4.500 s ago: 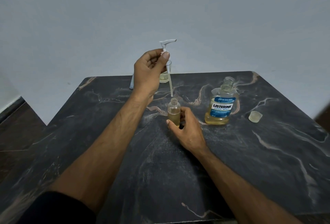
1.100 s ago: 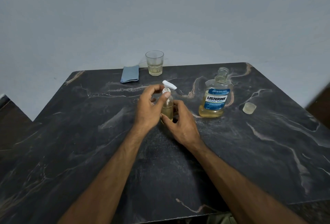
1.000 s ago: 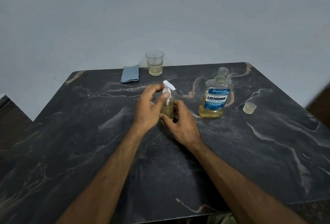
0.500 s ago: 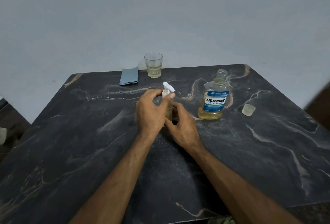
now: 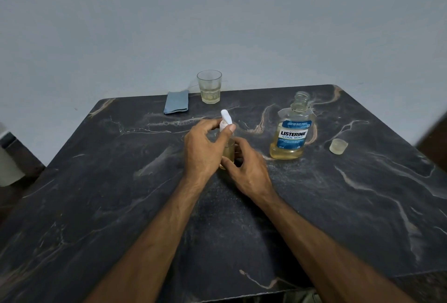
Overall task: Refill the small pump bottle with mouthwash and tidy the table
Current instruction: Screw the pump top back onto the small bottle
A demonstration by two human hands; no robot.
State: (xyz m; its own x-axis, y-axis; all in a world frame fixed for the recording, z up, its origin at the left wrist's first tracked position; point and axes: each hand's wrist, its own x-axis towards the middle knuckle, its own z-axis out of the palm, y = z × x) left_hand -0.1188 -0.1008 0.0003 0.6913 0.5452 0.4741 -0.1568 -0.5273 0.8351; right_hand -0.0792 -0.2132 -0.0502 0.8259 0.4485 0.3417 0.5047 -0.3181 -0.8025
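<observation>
The small pump bottle (image 5: pixel 228 152), clear with yellowish liquid, stands upright on the dark marble table (image 5: pixel 121 206) near its middle. My right hand (image 5: pixel 249 169) grips the bottle's body from the right. My left hand (image 5: pixel 203 148) pinches the white pump head (image 5: pixel 226 119) at the collar on top of the bottle. The Listerine mouthwash bottle (image 5: pixel 291 133) stands uncapped to the right, about a third full. Its clear cap (image 5: pixel 338 146) lies further right on the table.
A drinking glass (image 5: pixel 209 87) with a little yellowish liquid stands at the table's far edge, with a folded blue cloth (image 5: pixel 176 102) to its left. A pale wall rises behind. Floor and a white object (image 5: pixel 7 169) show at the left.
The pump head went from held high above the open bottle to seated in its neck. Over the last second my left fingers have turned it, and the nozzle has swung round.
</observation>
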